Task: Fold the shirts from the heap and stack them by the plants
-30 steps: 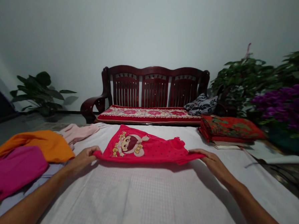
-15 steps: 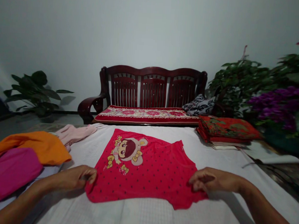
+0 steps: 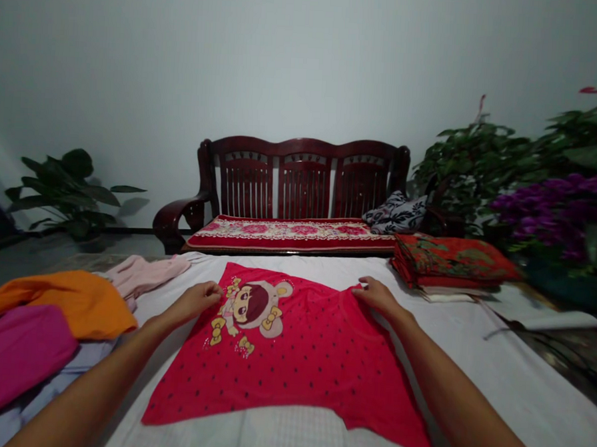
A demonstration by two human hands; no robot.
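Note:
A red T-shirt with dark dots and a cartoon girl print lies spread on the white cloth, its hem to the left and its neck and sleeves to the right. At the far part of the hem, my left hand is closed, fingers curled on the fabric edge. My right hand reaches over the far sleeve, thumb and forefinger slightly apart and touching its edge. The near hem corner and near sleeve lie flat, with neither hand on them.
On the left lie an orange garment, a magenta one and a pink one. Folded red patterned fabric is stacked at right. Behind stands a wooden bench; purple flowers and plants flank it.
Both hands have let go of the shirt's near corners and moved away from me to its far edge. The near hem and sleeve now lie spread further out, toward me.

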